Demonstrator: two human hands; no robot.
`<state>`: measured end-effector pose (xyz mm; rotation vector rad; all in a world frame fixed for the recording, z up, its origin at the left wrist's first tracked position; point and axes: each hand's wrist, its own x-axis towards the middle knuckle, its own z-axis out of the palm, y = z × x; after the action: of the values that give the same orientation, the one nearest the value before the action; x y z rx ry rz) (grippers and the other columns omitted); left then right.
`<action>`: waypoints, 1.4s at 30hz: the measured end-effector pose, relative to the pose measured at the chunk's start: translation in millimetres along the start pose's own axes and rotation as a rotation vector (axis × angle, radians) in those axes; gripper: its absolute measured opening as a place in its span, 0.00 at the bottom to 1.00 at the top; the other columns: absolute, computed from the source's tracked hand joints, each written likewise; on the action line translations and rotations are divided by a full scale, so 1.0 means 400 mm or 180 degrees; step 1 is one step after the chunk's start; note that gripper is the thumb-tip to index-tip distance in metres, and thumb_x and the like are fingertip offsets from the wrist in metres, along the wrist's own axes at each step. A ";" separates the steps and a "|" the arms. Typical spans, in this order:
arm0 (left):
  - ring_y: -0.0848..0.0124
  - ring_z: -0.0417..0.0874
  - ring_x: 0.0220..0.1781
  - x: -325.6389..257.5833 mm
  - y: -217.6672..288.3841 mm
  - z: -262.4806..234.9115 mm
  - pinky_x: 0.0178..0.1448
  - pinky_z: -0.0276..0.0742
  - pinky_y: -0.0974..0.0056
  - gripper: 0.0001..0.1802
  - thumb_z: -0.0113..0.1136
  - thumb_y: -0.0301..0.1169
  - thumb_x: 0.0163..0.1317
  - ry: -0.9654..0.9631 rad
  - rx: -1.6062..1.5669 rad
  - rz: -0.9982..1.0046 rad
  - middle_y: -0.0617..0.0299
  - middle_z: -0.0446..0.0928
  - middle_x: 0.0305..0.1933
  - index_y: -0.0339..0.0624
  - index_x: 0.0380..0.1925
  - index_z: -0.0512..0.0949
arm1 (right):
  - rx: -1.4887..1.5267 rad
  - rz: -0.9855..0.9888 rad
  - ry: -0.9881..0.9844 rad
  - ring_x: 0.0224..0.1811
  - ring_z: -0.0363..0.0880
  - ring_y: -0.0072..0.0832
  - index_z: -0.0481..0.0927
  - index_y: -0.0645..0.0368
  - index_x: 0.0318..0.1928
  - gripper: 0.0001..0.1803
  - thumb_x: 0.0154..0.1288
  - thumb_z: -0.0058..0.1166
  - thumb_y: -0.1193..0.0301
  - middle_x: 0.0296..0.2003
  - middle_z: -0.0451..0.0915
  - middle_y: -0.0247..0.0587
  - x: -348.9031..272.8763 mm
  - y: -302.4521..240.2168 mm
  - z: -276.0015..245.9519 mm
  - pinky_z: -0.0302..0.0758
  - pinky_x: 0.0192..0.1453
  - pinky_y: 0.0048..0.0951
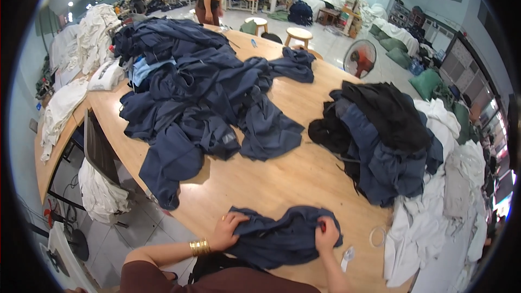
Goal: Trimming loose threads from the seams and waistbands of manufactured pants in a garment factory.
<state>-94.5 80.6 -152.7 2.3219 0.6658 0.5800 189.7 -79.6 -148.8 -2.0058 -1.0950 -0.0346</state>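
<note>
Navy garment (277, 239), crumpled, is laid on the near edge of the wooden desk (271, 179) and is held at both ends. Left hand (228, 230): fingers closed on the garment's left edge; gold bangles (199, 247) are worn at the wrist. Right hand (327, 234): closed around the garment's right edge, with something small and red seen at the fingers, too small to identify. Just right of the right hand, a clear tape ring (377, 236) and a small white tag (347, 256) are lying on the desk. Beyond the left hand, a large heap of navy garments (201, 92) is spread out. Beyond the right hand, a dark stack of black and navy pieces (380, 141) is piled, with white fabric (434, 222) beside it.
</note>
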 end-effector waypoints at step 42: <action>0.59 0.68 0.53 0.038 -0.048 -0.139 0.54 0.61 0.58 0.10 0.61 0.28 0.53 0.0389 0.0156 -0.0739 0.55 0.72 0.48 0.43 0.37 0.76 | -0.0633 -0.0376 -0.1122 0.33 0.79 0.41 0.77 0.56 0.39 0.13 0.50 0.57 0.76 0.29 0.80 0.45 0.039 -0.237 0.073 0.74 0.33 0.33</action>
<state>-119.4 128.0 -123.8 2.2253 1.0017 0.6061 122.4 -23.0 -100.3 -2.1744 -1.4818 0.1604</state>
